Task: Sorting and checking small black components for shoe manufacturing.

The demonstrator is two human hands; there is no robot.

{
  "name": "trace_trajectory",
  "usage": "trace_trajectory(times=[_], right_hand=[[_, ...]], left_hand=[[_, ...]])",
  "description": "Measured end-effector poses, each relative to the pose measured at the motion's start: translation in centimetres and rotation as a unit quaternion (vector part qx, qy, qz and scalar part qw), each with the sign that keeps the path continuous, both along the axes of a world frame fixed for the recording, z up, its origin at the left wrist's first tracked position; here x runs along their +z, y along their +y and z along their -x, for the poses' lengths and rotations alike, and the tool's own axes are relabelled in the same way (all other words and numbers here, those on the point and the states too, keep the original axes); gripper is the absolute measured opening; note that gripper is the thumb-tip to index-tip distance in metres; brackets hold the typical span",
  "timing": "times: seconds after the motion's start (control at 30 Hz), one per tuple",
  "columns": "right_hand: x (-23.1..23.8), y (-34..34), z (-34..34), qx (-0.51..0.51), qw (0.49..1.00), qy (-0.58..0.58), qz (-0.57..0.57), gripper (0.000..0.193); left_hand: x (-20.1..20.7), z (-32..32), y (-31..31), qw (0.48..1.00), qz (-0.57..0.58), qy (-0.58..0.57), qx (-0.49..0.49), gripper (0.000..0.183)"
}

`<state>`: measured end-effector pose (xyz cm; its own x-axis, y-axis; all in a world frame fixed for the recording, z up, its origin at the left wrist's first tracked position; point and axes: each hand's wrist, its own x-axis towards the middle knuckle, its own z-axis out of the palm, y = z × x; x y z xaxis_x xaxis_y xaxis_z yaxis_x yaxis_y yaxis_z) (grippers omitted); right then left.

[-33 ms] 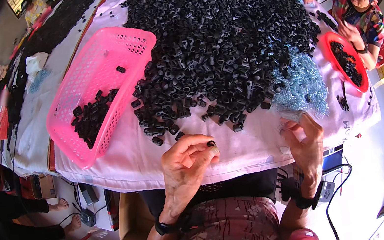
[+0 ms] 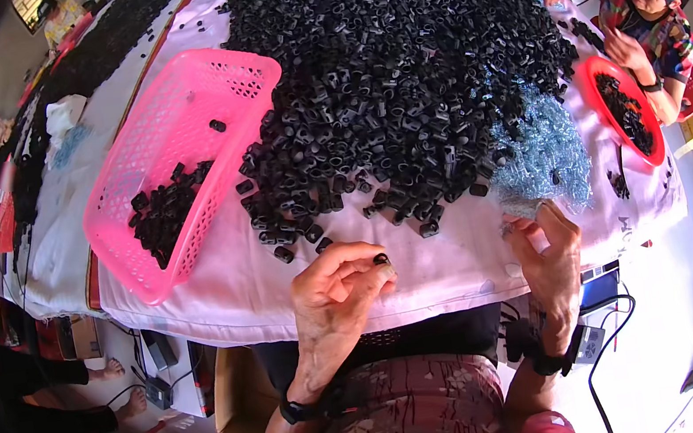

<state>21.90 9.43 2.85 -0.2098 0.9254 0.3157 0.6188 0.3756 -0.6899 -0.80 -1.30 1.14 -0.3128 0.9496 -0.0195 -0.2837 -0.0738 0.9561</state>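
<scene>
Between the thumb and forefinger of my left hand (image 2: 340, 294), a small black plastic piece (image 2: 381, 259) is pinched above the cloth. My right hand (image 2: 554, 253) has its fingertips drawn together at the near edge of a heap of small clear bluish plastic pieces (image 2: 545, 155). What those fingertips grip, if anything, I cannot make out. Beyond both hands spreads a large pile of hollow black plastic pieces (image 2: 397, 74). To the left, a pink perforated basket (image 2: 125, 263) holds a smaller cluster of black pieces (image 2: 167, 216).
A red oval basin (image 2: 590, 95) with black parts stands at the right, beside a co-worker (image 2: 650, 28) with raised hands. Pale cloth (image 2: 428, 280) covers the table up to its front edge. A black cable (image 2: 601, 393) hangs below, right of my forearm.
My right hand has shifted very slightly left at the clear heap's edge. My left hand and the black piece in it stay in place.
</scene>
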Motion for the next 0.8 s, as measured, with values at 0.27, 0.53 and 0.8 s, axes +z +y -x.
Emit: trace_trajectory(times=[0.27, 0.53, 0.8], right_hand=[[-0.8, 0.1, 1.2, -0.032, 0.995, 0.088, -0.033, 0.009], [-1.0, 0.0, 1.5, -0.008, 0.998, 0.051, -0.02, 0.014], [-0.9, 0.1, 1.6, -0.014, 0.992, 0.109, -0.061, 0.016]], left_hand=[[-0.1, 0.1, 0.0, 1.0, -0.002, 0.007, 0.002, 0.02], [-0.4, 0.2, 0.2, 1.0, -0.017, 0.007, 0.016, 0.022], [-0.5, 0.2, 0.2, 0.999, -0.031, 0.012, 0.003, 0.023]])
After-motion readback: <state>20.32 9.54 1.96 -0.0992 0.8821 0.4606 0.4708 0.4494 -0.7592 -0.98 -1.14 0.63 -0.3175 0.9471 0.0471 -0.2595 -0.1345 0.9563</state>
